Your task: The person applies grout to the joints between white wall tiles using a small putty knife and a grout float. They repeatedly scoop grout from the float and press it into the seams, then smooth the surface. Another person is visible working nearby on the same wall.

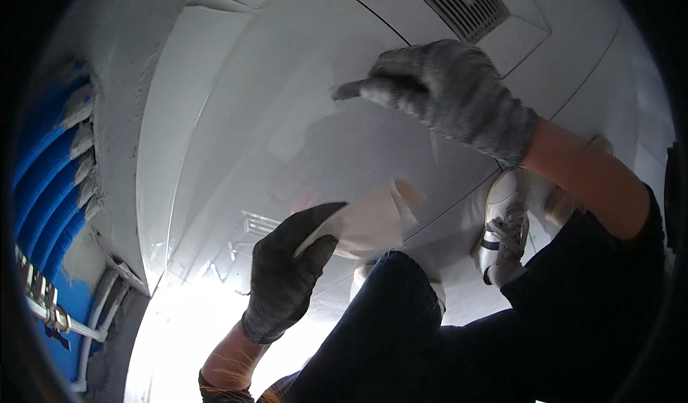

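Observation:
My left hand (287,274), in a dark knit glove, comes up from the lower edge and grips a folded white cloth-like piece (369,220) just above the glossy white floor tiles (236,116). My right hand (444,95), in a grey knit glove, reaches in from the right. Its back faces me and its fingers stretch out leftward, flat over a tile, with nothing seen in it. My knee in dark jeans (390,310) sits between the two hands.
A slotted floor drain grille (462,2) lies at the top, beyond my right hand. My white sneaker (505,224) stands on the tiles at right. A grey plastered ledge (122,116), blue wall (43,181) and white pipes (86,331) run along the left.

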The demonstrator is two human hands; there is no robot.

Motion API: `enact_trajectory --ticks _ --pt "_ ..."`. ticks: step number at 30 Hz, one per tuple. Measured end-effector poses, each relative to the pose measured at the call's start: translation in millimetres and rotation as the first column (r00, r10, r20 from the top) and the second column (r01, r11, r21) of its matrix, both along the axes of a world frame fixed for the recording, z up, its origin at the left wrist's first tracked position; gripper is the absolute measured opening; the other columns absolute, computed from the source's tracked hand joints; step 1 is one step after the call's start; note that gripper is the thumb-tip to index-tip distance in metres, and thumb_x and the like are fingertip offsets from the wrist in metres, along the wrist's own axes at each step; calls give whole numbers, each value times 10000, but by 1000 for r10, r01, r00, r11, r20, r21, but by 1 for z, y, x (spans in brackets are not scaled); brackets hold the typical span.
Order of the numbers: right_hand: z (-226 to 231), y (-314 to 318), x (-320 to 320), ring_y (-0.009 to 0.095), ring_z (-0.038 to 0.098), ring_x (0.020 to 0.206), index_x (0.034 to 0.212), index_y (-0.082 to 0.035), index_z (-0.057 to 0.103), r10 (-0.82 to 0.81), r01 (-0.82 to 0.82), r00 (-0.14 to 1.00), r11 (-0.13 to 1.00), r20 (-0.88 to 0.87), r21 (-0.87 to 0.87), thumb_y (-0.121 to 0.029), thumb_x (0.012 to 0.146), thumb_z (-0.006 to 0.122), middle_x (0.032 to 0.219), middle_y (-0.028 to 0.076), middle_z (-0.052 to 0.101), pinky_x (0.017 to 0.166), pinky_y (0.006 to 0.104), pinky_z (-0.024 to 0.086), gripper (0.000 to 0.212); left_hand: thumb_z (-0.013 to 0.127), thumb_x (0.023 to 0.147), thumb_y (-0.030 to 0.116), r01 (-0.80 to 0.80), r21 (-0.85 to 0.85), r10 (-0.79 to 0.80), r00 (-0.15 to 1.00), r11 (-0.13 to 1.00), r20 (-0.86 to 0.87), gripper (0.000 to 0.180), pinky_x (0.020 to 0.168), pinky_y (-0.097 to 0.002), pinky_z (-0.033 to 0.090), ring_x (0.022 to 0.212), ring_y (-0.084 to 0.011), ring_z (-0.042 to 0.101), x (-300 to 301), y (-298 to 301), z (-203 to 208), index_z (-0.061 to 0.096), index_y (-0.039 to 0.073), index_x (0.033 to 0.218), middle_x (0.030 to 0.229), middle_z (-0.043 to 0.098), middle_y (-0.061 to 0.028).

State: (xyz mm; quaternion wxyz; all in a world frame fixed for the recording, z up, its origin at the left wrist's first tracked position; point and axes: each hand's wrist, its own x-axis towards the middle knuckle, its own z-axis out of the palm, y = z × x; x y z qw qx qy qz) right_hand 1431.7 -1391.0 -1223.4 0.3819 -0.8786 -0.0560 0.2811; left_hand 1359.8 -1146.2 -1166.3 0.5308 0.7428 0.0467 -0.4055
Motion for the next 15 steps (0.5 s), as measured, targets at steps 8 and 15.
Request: enact_trajectory --ticks 8,15 --pt "32 30 -29 248 544 855 1004 -149 657 506 -413 642 861 577 -296 -410 782 597 903 102 574 745 402 477 348 604 880 216 -410 -234 310 876 881 -369 462 932 -342 429 1074 -210 535 -15 17 -3 485 17 1279 1153 582 -131" --pt "45 51 -32 255 552 876 1010 -138 653 619 -522 642 785 452 -334 -401 770 619 927 114 580 767 410 478 358 586 894 182 -410 -261 330 895 874 -300 419 925 -333 429 1042 -186 539 -32 30 6 497 48 1281 1135 594 -119"
